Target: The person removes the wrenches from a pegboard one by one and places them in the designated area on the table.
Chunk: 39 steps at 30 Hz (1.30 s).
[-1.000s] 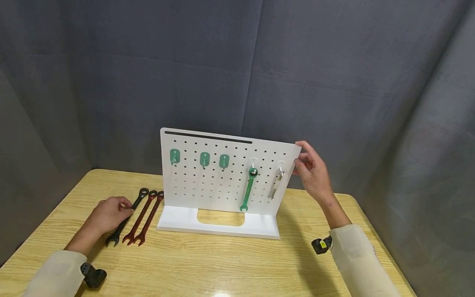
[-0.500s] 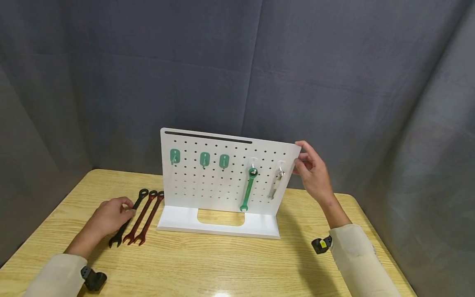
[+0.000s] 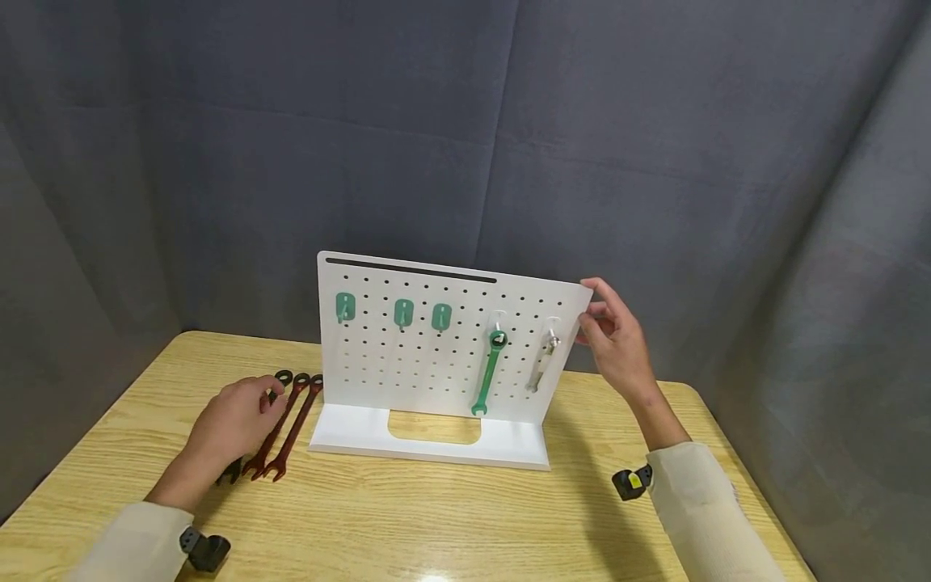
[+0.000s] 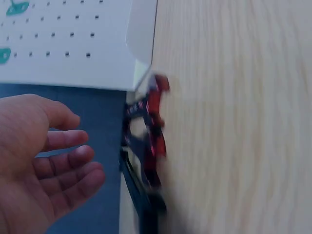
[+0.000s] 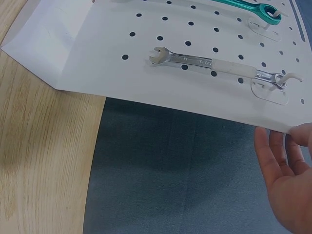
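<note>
A smooth white pegboard (image 3: 393, 372), punched with rows of small round holes and joined to a flat foot, stands on the pale wood-grain counter (image 3: 407, 517). On clear hooks (image 5: 265, 90) hang a glossy green wrench (image 3: 489, 373) and a shiny silver wrench (image 5: 234, 68) with a whitish sleeve round its shank; green hooks (image 3: 345, 307) sit farther left. The left grip (image 3: 236, 416) has its fingers loosely bent and apart, holding nothing, above the black wrench (image 4: 136, 190), whose ring end shows just past the fingertips. Two metallic red wrenches (image 3: 296, 427) lie just to its right. The right grip (image 3: 617, 343) pinches the board's upper right edge, beside the silver wrench.
</note>
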### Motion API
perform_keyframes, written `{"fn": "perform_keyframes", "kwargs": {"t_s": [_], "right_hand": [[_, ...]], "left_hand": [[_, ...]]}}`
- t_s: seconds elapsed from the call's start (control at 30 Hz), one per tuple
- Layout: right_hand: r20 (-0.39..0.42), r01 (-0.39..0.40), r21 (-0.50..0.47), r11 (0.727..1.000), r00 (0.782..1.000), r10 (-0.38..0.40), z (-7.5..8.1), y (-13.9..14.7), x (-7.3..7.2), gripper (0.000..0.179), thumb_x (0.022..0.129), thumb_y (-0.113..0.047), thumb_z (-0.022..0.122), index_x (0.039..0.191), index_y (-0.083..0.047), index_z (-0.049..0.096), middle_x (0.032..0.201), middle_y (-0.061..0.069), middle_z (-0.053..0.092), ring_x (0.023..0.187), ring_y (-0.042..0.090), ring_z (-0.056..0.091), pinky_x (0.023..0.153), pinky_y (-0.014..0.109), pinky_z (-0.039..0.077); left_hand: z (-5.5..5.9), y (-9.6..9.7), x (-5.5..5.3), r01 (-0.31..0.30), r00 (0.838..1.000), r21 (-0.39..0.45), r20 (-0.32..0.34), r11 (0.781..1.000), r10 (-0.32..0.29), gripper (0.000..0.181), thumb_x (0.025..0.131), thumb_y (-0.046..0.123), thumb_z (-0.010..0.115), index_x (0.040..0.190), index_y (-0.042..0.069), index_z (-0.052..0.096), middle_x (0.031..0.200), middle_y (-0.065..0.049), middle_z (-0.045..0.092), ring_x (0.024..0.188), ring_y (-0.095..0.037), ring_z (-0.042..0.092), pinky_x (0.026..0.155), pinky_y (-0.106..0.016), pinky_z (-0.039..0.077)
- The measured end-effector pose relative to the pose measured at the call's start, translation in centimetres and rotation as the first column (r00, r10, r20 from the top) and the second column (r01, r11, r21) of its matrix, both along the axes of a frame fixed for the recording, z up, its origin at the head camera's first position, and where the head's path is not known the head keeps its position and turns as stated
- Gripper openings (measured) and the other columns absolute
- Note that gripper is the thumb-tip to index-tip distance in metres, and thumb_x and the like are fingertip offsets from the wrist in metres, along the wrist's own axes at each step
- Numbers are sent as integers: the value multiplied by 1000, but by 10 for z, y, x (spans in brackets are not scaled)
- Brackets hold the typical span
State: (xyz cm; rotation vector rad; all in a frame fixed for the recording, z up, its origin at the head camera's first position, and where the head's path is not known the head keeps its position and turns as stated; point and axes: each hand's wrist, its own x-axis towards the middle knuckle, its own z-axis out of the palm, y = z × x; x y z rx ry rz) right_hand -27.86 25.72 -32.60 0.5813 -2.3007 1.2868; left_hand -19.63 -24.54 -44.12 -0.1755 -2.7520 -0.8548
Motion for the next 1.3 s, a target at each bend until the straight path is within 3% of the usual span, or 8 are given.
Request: {"fn": "perform_keyframes", "kwargs": {"t_s": [0.17,0.53,0.73,0.97,1.3], "right_hand": [[-7,-8,-7,1000,1000,8,-3,2,1,51,103,5,57,148,-17,51,106,16,62,91,29,67,75,24,60],[-18,0,-17,1000,1000,-1,-5,6,2,50,104,4,56,149,-18,51,106,18,61,89,30,66,76,25,60],[-19,4,-18,1000,1000,-4,-3,7,4,50,103,4,56,149,-17,51,105,19,62,90,31,67,76,26,60],[-14,-8,-17,1000,1000,8,-4,7,1,51,103,5,56,148,-18,51,104,17,63,90,24,67,76,29,61],[-23,-36,-22,999,999,35,-3,3,-4,49,103,5,57,148,-13,51,105,17,64,90,27,67,77,30,61]], "left_hand": [[6,21,-1,33,999,28,-28,999,-32,12,99,14,66,104,4,71,74,-2,54,58,-17,45,47,-32,37],[5,78,-6,193,980,69,-54,979,-190,16,94,12,75,108,5,72,83,3,59,72,-15,54,61,-32,46],[3,114,-13,285,959,175,-46,942,-281,17,94,9,75,110,4,71,86,3,62,78,-13,58,68,-33,52],[-4,148,-23,304,953,298,-71,905,-296,20,94,7,75,113,4,71,95,1,66,84,-16,64,77,-37,57],[-2,189,-35,370,926,428,-104,825,-362,22,93,2,73,115,1,69,107,-11,69,91,-20,68,84,-39,58]]}}
